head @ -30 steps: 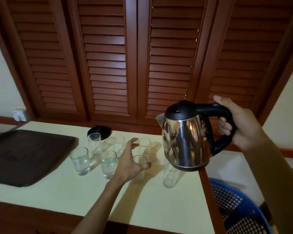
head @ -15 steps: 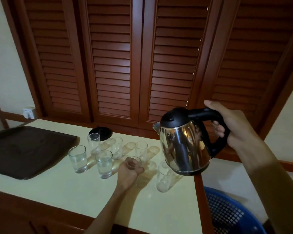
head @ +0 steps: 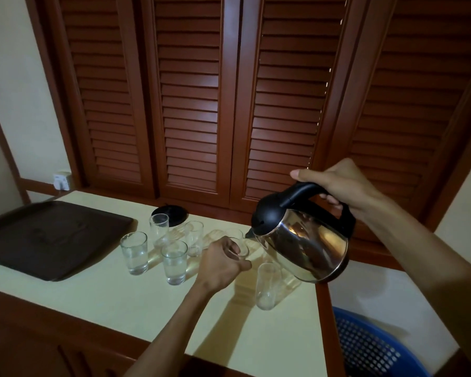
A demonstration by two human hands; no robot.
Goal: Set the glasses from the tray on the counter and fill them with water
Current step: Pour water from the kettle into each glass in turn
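Observation:
Several clear glasses stand on the pale counter (head: pixel 120 300). Two at the front left (head: pixel 134 252) (head: pixel 174 262) hold water. Behind them are two more (head: pixel 159 233) (head: pixel 194 241), and an empty one (head: pixel 267 285) stands near the right edge. My left hand (head: pixel 220 263) is wrapped around a glass (head: pixel 242 247) in the middle. My right hand (head: pixel 337 186) grips the black handle of a steel kettle (head: pixel 302 240), tilted with its spout just above that glass. The dark tray (head: pixel 38 235) lies empty at the left.
The kettle's round black base (head: pixel 170 215) sits at the back of the counter. Brown louvred doors (head: pixel 229 104) rise behind. A wall socket (head: pixel 61 181) is at the back left. A blue perforated basket (head: pixel 370 346) stands below the counter's right end.
My left hand has closed around the middle glass. My right hand has tipped the kettle forward and brought its spout down to that glass.

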